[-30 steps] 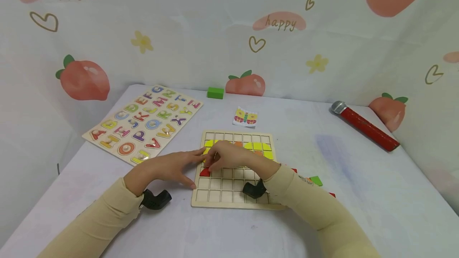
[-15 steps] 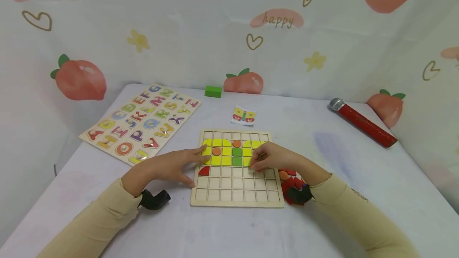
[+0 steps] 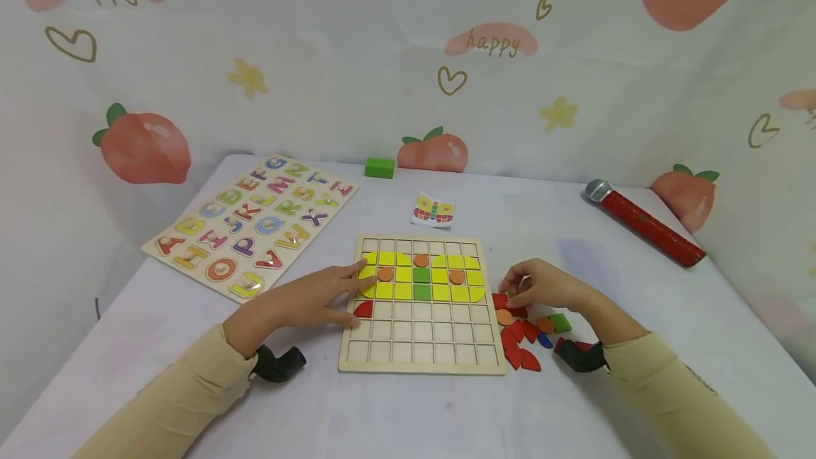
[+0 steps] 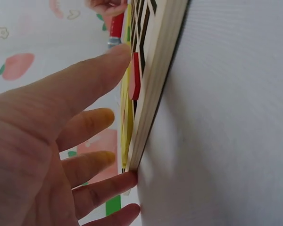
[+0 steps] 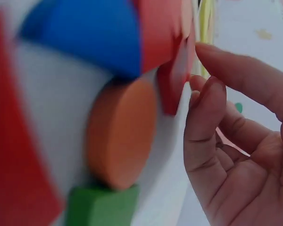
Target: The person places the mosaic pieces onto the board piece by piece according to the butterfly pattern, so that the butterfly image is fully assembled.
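The left hand (image 3: 299, 304) had its fingers spread over the board (image 3: 401, 331). Beside the board, red pieces (image 3: 499, 301) lay at the bent fingers of the right hand (image 3: 550, 285); any pinch was unclear.

A person's right hand (image 5: 247, 136) reaches in from the far side, index finger and thumb slightly bent with a gap between their tips. The fingertips are at a red piece (image 5: 172, 89); whether they touch it is unclear. Nearer, an orange disc (image 5: 132, 134) lies on a white cloth (image 5: 56, 99). A green block (image 5: 108, 207) is close on its right, and a blue curved piece (image 5: 94, 37) is on its near side. A blurred red shape (image 5: 19, 132) looms nearest. Beyond the fingertips runs a yellow strip (image 5: 206, 16).
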The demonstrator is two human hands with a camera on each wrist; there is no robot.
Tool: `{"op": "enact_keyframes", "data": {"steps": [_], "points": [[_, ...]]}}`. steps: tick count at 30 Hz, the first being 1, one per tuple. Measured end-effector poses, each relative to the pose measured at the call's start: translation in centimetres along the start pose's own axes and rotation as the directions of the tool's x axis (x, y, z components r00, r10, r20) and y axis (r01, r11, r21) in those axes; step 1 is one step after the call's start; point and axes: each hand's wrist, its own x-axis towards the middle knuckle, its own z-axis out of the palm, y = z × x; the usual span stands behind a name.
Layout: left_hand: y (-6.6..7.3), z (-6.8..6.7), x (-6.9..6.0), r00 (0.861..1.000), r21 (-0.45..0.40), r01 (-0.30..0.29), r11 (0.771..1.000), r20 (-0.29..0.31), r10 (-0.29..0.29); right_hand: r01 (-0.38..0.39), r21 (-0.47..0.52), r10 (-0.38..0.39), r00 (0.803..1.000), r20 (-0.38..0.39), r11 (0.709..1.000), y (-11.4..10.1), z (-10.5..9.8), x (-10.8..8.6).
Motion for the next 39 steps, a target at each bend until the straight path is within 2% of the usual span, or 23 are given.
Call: {"op": "enact_keyframes", "data": {"steps": [5, 11, 17, 22, 30, 36, 39], "points": [[0.0, 0.2, 0.0, 1.0, 0.032, -0.006, 0.999, -0.027, 0.007, -0.041, 0.0, 0.041, 0.999, 0.014, 0.999, 0.0, 0.1, -0.3], [0.0, 0.3, 0.1, 0.999, 0.067, -0.015, 0.998, -0.039, 0.018, -0.039, -0.029, 0.04, 0.999, 0.024, 0.999, -0.3, 0.2, -0.3], [0.0, 0.4, 0.2, 0.998, 0.085, -0.021, 0.996, -0.05, 0.025, 0.024, -0.028, -0.023, 0.999, 0.034, 0.999, -0.5, -0.3, -0.4], [0.1, 0.4, 0.2, 0.999, 0.09, -0.011, 0.996, -0.051, 0.016, 0.086, 0.016, -0.087, 0.996, 0.033, 0.996, -1.3, -0.8, 0.0], [-0.1, 0.4, 0.3, 0.999, 0.081, -0.019, 0.997, -0.036, 0.022, 0.11, 0.057, -0.116, 0.988, 0.105, 0.992, -4.3, 0.9, 2.1], [-0.2, 0.3, 0.2, 0.999, 0.068, -0.028, 0.997, -0.018, 0.029, 0.153, 0.089, -0.167, 0.972, 0.168, 0.984, -7.8, 2.5, 3.8], [-0.3, 0.1, 0.1, 0.999, 0.037, -0.039, 0.999, 0.006, 0.039, 0.184, 0.119, -0.205, 0.957, 0.205, 0.976, -9.6, 3.6, 4.6]]}}
